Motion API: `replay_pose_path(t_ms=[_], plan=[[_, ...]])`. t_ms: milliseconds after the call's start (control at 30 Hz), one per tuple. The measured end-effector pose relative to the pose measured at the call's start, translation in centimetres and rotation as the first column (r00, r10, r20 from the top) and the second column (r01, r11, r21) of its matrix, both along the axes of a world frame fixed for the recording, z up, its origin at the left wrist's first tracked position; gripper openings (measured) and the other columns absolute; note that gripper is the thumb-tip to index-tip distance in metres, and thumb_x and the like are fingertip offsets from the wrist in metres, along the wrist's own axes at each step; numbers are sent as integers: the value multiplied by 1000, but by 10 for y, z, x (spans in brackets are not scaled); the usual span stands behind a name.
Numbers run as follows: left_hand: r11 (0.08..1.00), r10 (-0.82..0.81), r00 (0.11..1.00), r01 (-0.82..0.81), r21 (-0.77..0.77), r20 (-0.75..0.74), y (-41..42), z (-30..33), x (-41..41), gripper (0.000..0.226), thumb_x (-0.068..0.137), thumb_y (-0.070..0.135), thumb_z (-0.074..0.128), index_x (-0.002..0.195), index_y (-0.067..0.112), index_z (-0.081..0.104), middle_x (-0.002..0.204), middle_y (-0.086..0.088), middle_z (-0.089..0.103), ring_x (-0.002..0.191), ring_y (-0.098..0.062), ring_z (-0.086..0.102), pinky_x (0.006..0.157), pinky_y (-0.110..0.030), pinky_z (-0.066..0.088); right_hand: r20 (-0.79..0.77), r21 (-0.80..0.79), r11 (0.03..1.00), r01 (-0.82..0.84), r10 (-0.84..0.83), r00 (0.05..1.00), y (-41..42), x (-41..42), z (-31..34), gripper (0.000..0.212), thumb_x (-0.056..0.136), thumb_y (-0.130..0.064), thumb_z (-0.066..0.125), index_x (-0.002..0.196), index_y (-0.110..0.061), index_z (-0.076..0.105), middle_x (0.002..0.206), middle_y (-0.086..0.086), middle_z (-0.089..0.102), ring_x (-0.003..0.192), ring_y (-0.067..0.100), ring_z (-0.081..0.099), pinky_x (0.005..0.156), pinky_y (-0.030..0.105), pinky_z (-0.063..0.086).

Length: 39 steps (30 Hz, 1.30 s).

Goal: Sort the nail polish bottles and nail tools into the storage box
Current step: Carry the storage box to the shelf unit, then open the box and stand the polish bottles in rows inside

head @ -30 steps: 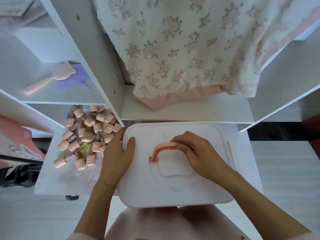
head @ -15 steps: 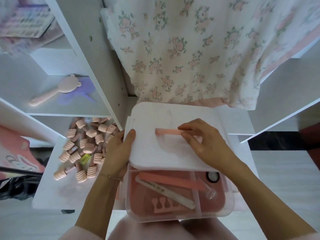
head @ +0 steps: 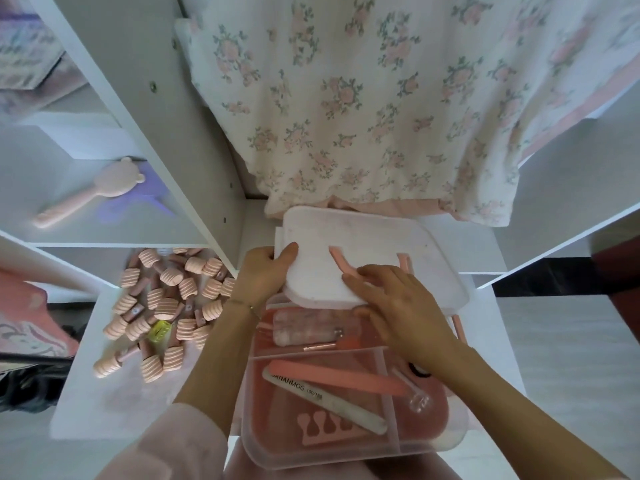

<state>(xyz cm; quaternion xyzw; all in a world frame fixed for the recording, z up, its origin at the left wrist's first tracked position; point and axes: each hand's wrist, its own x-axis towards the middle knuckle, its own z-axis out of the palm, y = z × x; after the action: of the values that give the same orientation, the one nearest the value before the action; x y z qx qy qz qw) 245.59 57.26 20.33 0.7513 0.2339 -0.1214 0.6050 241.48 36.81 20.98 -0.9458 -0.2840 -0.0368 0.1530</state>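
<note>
The fingers of the right hand [head: 398, 306] are laid nearly straight across the white lid [head: 374, 258], their tips reaching the pink handle [head: 343, 266]; nothing is seen to be pinched by them. The left hand [head: 265, 271] is curled round the lid's left edge, with the thumb on top and the fingers hidden beneath.

Nearest, a clear box [head: 349, 455] with a pink floor is seen, divided into compartments. In the near left compartment a pink toe separator [head: 325, 427] is laid, with a grey file [head: 325, 400] marked with lettering angled above it and a pink file [head: 336, 375] beyond that. A clear glass tool [head: 415, 398] is lying in the near right compartment, under the right forearm. In the far compartment a pale wrapped bundle [head: 304, 327] is held, with a thin metal tool [head: 320, 347] just beside it.

The lid is held over the far part of the box, covering it there while the near compartments are left exposed. Its handle is turned up from the surface.

To the left, on a white table [head: 79, 410], a heap of pink ribbed-capped bottles [head: 166, 306] is spread, well apart from both hands, with a small yellow item [head: 158, 330] among them. Farther left, a pink brush [head: 86, 192] is laid on a shelf [head: 104, 233]. Beyond the lid, a floral cloth [head: 363, 98] is hung.
</note>
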Motion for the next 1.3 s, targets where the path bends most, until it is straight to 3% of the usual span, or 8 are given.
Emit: replay_pose_path(t_ms=[200,367,567,733,900,1033,1167,1300], plan=[[961,-194,978,204,186,-72,-18,-14,30,30,89,31,57,79,2,60,93,-21,65,91,-36,60,75,-35,47,-86,7,994,112,-111,990,-19,23,-13,39,71,-11,76,109,-10,67,109,19,65,99,36,62,79,46,50],[960,-221,975,223,167,-32,-35,-22,45,18,89,18,58,77,4,57,90,-21,63,92,-37,61,87,-46,51,-230,57,961,272,-253,940,-28,42,-30,36,81,-13,66,116,-15,63,128,8,57,123,27,48,103,42,37],[943,-276,960,279,181,-39,-47,-27,45,28,74,31,59,83,5,57,89,-17,62,89,-30,57,83,-36,49,-437,157,850,502,-396,807,-31,48,-39,31,89,-10,51,118,-14,62,125,5,61,116,22,55,95,27,39],[902,-313,950,301,311,-11,-42,-30,44,44,92,23,52,131,5,47,138,-10,48,123,-25,47,102,-27,33,-458,237,814,531,-389,800,-32,34,-38,31,90,-14,52,121,-16,59,123,3,60,116,18,53,94,21,35],[860,-395,911,320,397,122,-41,-18,14,30,91,20,53,119,10,59,115,-6,63,90,-11,54,80,-12,35,-413,248,771,586,-464,784,-39,10,-38,35,90,-12,52,126,-15,54,130,3,54,124,18,44,99,22,30],[718,-590,796,440,539,136,-52,-25,-25,28,91,27,53,114,13,62,111,-4,64,99,-17,57,89,-25,41,-412,117,703,702,-609,678,-54,-13,-41,44,91,-21,51,134,-15,43,132,7,49,120,22,44,97,33,37],[683,-573,795,332,650,197,-56,-37,-35,16,90,17,55,98,12,68,100,-7,66,97,-27,57,88,-42,42,-483,129,628,767,-636,602,-60,-27,-42,28,91,-22,51,116,-11,57,113,6,55,86,13,51,76,16,32],[691,-528,824,276,668,206,-56,-41,-32,14,89,16,56,93,14,69,99,-2,67,99,-22,56,84,-33,31,-467,223,584,780,-638,612,-56,-39,-35,19,91,-17,49,104,-13,63,103,-3,56,79,2,48,65,9,30]])
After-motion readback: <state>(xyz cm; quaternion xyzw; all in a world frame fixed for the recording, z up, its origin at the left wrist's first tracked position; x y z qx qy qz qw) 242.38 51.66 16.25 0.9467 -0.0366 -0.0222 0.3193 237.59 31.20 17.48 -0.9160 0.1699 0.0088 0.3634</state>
